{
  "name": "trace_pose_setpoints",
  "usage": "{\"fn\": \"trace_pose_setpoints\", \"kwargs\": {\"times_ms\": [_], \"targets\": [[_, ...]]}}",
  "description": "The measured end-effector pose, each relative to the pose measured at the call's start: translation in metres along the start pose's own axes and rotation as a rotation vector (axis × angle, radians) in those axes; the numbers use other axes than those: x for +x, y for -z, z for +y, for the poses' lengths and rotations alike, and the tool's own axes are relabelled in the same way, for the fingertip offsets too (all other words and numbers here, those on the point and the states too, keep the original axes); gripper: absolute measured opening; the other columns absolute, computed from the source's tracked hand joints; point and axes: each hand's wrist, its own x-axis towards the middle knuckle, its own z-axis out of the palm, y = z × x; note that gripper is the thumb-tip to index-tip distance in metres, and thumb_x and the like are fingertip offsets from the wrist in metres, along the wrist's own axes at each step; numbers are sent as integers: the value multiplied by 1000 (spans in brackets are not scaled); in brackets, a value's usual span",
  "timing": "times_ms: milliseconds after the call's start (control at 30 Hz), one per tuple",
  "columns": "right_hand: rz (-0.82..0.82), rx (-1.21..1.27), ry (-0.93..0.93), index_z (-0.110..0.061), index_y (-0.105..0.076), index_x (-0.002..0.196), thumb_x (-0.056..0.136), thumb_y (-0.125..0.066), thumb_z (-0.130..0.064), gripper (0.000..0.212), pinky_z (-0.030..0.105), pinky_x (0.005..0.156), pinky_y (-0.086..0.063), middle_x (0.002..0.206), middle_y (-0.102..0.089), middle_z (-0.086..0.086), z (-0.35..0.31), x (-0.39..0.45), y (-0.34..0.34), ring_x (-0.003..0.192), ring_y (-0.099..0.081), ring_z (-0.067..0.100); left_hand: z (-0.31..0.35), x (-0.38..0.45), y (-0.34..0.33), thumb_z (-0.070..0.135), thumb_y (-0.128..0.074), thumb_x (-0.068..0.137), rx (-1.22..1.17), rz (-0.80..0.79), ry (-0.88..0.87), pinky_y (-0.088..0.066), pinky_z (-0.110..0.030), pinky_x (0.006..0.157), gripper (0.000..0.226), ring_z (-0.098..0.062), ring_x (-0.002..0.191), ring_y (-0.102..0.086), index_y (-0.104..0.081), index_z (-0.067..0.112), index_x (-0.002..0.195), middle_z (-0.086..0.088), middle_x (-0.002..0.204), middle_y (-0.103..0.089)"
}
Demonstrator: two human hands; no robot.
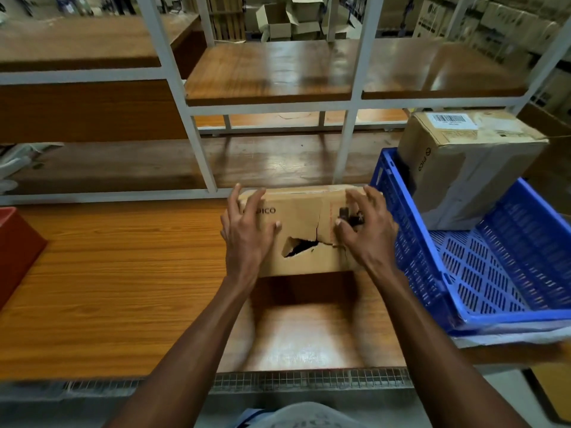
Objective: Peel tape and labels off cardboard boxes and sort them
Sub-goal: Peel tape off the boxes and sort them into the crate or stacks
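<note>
A person's left hand (247, 233) and right hand (367, 230) gripped opposite ends of a torn brown cardboard box (304, 230), fingers curled over its top, as it stood on the orange wood-grain surface (108, 288). Just right of it sat a blue perforated plastic crate (494, 273) holding a second taped cardboard box (463, 162) bearing a barcode label (451, 121); white metal shelving (197, 143) rose behind.

The surface (108, 273) is glossy orange wood-grain laminate. The torn box (304, 233) is matt brown cardboard. The crate (506, 273) is perforated blue plastic; the shelf frame (197, 149) looks like white-painted metal.
</note>
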Motion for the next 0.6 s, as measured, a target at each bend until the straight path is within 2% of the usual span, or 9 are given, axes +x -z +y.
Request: {"fn": "trace_pose_setpoints", "kwargs": {"times_ms": [100, 167, 233, 367, 433, 500, 600], "targets": [[-48, -61, -6, -39, -61, 137, 89, -77, -30, 51, 62, 117, -25, 164, -33, -4, -14, 21, 12, 143, -39, 33, 12, 19, 5, 34, -85, 82, 16, -33, -18, -36, -53, 108, 53, -32, 146, -30, -63, 31, 131, -1, 162, -30], [-94, -125, -13, -40, -60, 138, 92, -74, -32, 49, 62, 117, -24, 167, -31, -4, -17, 30, 15, 145, -35, 37, 9, 27, 3, 42, -80, 86, 86, -107, -62, -35, -61, 110, 48, -36, 149, -24, -63, 30, 130, -1, 158, -36], [-166, -162, -17, -40, -54, 145, 96, -69, -36, 52, 64, 119, -23, 170, -24, -4, -17, 38, 14, 150, -26, 43, 6, 35, 0, 49, -74, 90, 150, -202, -81, -27, -67, 112, 54, -44, 152, -14, -58, 31, 138, -1, 162, -34], [-359, -284, -45, -40, -39, 156, 101, -61, -41, 60, 69, 123, -5, 173, -13, -2, -23, 55, 0, 155, 5, 50, 7, 59, -8, 61, -61, 94, 322, -365, -45, -11, -69, 119, 68, -49, 154, -1, -41, 37, 154, 2, 171, -18], [-409, -337, -37, -39, -39, 155, 103, -56, -42, 54, 71, 122, -1, 173, -14, 1, -27, 61, -8, 155, 8, 51, 10, 73, -14, 60, -58, 96, 367, -430, -15, -7, -71, 119, 65, -49, 154, -1, -39, 37, 155, 1, 171, -16], [-438, -351, -53, -37, -43, 152, 105, -52, -44, 49, 71, 122, 0, 172, -16, 2, -29, 68, -12, 155, 6, 52, 17, 83, -19, 54, -60, 97, 403, -467, 7, -6, -73, 117, 54, -50, 154, -3, -49, 33, 146, -3, 170, -22], [-482, -394, -61, -34, -48, 149, 104, -54, -45, 47, 71, 120, -2, 170, -22, 4, -33, 74, -12, 154, 3, 54, 29, 79, -27, 41, -64, 97, 538, -413, -94, -21, -67, 114, 33, -44, 148, -23, -60, 31, 129, -8, 157, -39]]}}
